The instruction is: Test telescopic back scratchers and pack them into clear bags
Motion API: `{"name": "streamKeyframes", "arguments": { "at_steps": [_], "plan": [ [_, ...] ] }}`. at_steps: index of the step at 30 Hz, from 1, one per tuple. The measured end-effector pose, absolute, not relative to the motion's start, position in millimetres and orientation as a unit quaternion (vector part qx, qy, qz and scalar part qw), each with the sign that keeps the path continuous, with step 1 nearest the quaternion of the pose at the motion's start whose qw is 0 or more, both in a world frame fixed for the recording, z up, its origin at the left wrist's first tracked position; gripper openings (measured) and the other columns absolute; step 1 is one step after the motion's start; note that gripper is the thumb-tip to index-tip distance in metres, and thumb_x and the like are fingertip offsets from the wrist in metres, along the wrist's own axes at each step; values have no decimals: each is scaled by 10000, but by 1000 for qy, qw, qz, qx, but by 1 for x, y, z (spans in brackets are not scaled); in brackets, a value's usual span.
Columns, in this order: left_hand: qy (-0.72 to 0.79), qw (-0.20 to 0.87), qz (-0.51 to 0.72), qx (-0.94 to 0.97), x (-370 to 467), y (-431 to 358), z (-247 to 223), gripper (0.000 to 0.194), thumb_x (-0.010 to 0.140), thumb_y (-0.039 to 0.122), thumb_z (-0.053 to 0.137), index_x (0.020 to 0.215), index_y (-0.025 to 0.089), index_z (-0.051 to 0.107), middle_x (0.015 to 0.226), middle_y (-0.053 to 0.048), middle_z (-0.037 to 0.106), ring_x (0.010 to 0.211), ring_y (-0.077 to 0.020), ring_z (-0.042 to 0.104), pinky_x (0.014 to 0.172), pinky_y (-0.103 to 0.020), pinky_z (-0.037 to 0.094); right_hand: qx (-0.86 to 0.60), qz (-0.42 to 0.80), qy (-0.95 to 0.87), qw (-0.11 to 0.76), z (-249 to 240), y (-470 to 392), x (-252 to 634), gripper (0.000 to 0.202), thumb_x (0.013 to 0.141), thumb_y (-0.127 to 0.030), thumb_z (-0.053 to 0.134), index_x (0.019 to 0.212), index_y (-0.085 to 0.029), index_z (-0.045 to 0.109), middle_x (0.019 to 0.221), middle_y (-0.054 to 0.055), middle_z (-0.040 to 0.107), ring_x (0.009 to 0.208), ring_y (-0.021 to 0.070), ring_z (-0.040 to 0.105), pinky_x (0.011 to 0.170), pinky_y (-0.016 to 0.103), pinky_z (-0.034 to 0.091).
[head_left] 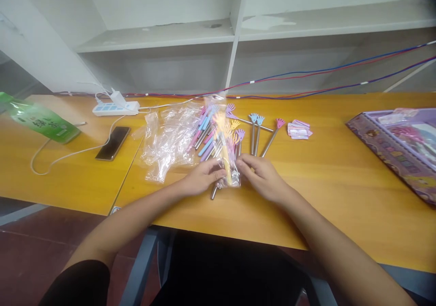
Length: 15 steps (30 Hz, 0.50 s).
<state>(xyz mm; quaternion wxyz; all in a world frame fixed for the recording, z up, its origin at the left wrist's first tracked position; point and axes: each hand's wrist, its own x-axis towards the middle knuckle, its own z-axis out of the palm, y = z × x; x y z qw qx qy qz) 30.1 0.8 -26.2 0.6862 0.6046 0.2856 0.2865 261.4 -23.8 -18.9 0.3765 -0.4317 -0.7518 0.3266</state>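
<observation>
My left hand point(206, 177) is closed on the left edge of a clear plastic bag point(235, 180). A yellow back scratcher point(226, 160) with a hand-shaped head lies inside the bag, its head pointing away from me. My right hand point(260, 175) pinches the bag's right edge between thumb and fingers. Behind the bag is a pile of back scratchers point(205, 126) in pink, blue, purple and yellow. To the right of it lie two blue back scratchers point(256, 131) and a pink one point(272, 137). Loose clear bags point(170, 144) are heaped to the left.
Small printed cards point(299, 129) lie right of the scratchers. A purple patterned box point(391, 149) stands at the far right with packed items inside. On the left are a phone point(113, 143), a white power strip point(116, 108) and a green bottle point(41, 120). Cables point(272, 97) run along the back.
</observation>
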Motion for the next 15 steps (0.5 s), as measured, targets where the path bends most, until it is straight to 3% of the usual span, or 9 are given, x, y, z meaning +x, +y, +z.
{"name": "streamKeyframes", "arguments": {
  "at_steps": [2,5,8,11,15],
  "plan": [
    [257,696,213,636,27,-1,-20,421,862,577,844,1026,196,770,851,-31,710,761,-176,659,736,-300,541,-445,359,-697,433,-23,-22,262,433,1140,-534,452,845,-231,545,677,-20,574,612,144,548,598,282,447],
    [216,680,143,686,25,-7,-13,340,799,492,919,935,216,775,837,-31,735,783,-199,700,741,-307,558,-444,422,-609,504,-27,-18,261,369,1071,-607,582,982,-249,583,676,-37,566,558,141,519,503,274,437],
    [221,672,137,694,26,-11,-14,301,918,493,814,1001,213,739,904,-53,743,820,-203,722,769,-322,570,-439,510,-563,480,-26,-17,260,391,1004,-628,684,1068,-252,600,655,-65,536,471,113,451,408,256,381],
    [291,663,248,644,27,-9,-17,339,1017,489,692,1212,219,631,1025,-78,722,869,-195,730,792,-337,589,-413,580,-554,431,-23,-22,256,411,975,-616,725,1079,-240,598,690,-60,585,446,94,461,384,240,377],
    [316,593,421,609,23,1,-11,483,977,382,770,1390,286,537,1245,-85,680,1014,-185,706,891,-331,586,-377,631,-572,364,-22,-31,247,422,972,-588,741,1149,-234,596,759,-45,628,480,93,524,416,237,437]
  ]
}}
